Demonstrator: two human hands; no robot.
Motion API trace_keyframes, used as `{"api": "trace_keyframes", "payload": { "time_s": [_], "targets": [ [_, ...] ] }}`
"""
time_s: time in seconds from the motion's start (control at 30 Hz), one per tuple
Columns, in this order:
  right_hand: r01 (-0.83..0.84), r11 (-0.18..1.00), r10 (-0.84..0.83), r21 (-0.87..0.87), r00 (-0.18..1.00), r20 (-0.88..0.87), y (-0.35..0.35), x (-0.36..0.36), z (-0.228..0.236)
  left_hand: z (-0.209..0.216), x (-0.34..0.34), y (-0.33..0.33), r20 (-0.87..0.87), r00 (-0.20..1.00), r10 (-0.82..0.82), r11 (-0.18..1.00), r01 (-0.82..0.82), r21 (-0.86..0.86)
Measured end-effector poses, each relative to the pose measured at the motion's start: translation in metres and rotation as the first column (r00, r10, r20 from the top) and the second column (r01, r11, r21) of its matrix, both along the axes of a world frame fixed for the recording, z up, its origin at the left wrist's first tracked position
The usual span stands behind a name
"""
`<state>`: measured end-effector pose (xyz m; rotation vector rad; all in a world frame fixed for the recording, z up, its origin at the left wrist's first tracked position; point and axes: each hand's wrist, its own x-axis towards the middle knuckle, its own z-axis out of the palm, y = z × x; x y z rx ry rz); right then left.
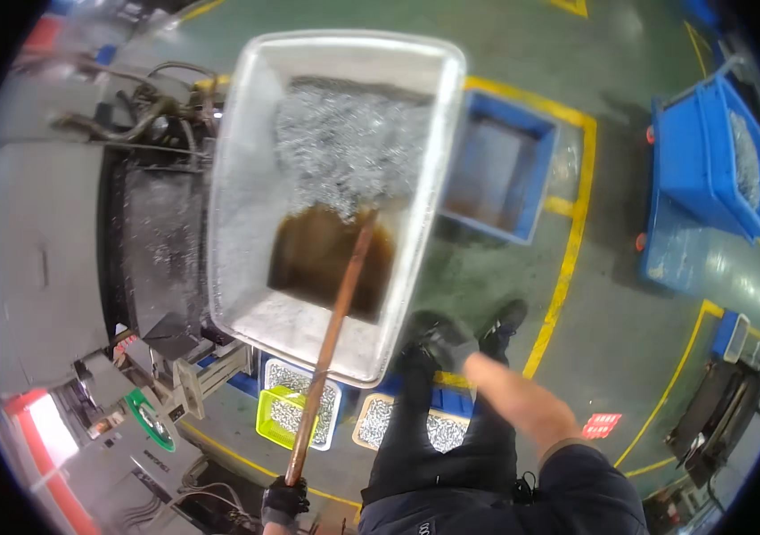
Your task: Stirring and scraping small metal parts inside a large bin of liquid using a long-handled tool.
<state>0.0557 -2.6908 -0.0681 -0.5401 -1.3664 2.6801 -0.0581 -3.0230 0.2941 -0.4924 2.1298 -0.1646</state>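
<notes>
My left hand (285,501), in a dark glove, is closed around the lower end of a long brown pole (333,332). The pole slants up into a large white plastic tub (259,178), and its far end is hidden where it meets silvery metal shavings (353,134). Those shavings fill the tub's far part; dark brown liquid (313,259) pools in the nearer part. My right hand (494,379) is bare, apart from the pole, in front of my legs and to the right of the tub. Motion smears its fingers.
Left of the tub stands a grey machine (45,259) with hoses. A blue bin (496,169) sits on the floor to the right, and a blue cart (710,169) stands farther right. Below the tub are trays of small metal parts (375,421) and a yellow-green basket (282,419).
</notes>
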Motion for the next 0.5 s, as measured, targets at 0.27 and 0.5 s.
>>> {"api": "trace_keyframes", "payload": {
  "time_s": [0.27, 0.5],
  "targets": [
    [0.429, 0.474, -0.088, -0.769, 0.892, 0.443, -0.078, -0.158, 0.013, 0.014, 0.009, 0.040, 0.059, 0.965, 0.256, 0.959, -0.261, 0.110],
    [0.566, 0.531, -0.001, -0.631, 0.745, 0.667, -0.114, -0.145, 0.008, 0.024, 0.053, -0.005, 0.096, 0.968, 0.233, 0.951, -0.247, 0.185]
  ]
}}
